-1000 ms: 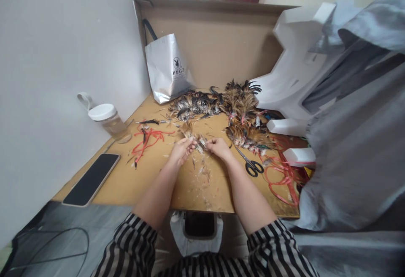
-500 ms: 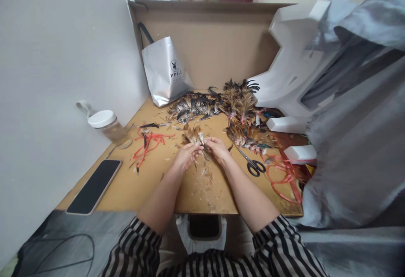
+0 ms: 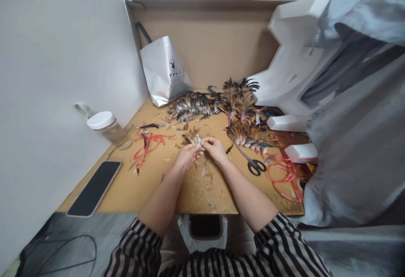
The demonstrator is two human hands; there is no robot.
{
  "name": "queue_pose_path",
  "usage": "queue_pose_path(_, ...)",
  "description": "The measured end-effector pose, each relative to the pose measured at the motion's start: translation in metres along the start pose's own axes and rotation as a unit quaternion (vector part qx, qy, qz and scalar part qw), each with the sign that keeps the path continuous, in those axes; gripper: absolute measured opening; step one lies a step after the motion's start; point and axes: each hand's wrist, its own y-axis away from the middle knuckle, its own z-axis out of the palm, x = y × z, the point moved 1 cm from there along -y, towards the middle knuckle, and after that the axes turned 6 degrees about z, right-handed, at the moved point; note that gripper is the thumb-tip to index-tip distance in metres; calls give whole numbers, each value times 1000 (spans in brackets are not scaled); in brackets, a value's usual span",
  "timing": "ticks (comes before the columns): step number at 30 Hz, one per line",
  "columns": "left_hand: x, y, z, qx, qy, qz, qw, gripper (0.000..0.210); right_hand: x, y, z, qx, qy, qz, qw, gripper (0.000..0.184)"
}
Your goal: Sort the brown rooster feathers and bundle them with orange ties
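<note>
Between my two hands, over the middle of the table, is a small bunch of brown feathers with pale, fluffy bases. My left hand is closed around the lower part of the bunch. The fingertips of my right hand pinch at its pale base from the right, and both hands meet there. Exactly what the right fingertips grip is too small to make out. Feather scraps lie scattered on the table below my hands. Black-handled scissors rest to the right of my right hand.
Feather heaps and tied bundles lie at the back. Red string is on the left, more red strips on the right. A phone, lidded jar, silver bag and white foam piece stand around.
My right fingers have shifted slightly left, closer over the base of the bunch. The white tuft that stood up between my hands is now lower. My left hand keeps its hold.
</note>
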Motion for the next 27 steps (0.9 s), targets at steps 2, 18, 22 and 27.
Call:
queue_pose_path(2,1,1,1,3,-19,13,1000,24,0,0,-2,-10,-9,17,1000,21)
queue_pose_path(18,-2,2,2,-31,-69,15,997,30,2,-1,-2,-31,-85,66,994,25)
queue_pose_path(22,-2,-1,-1,-17,-88,44,995,28,-10,2,-13,-28,38,60,997,26)
queue_pose_path(27,0,-5,-7,16,-71,65,995,30,-28,8,-34,-96,370,28,924,25)
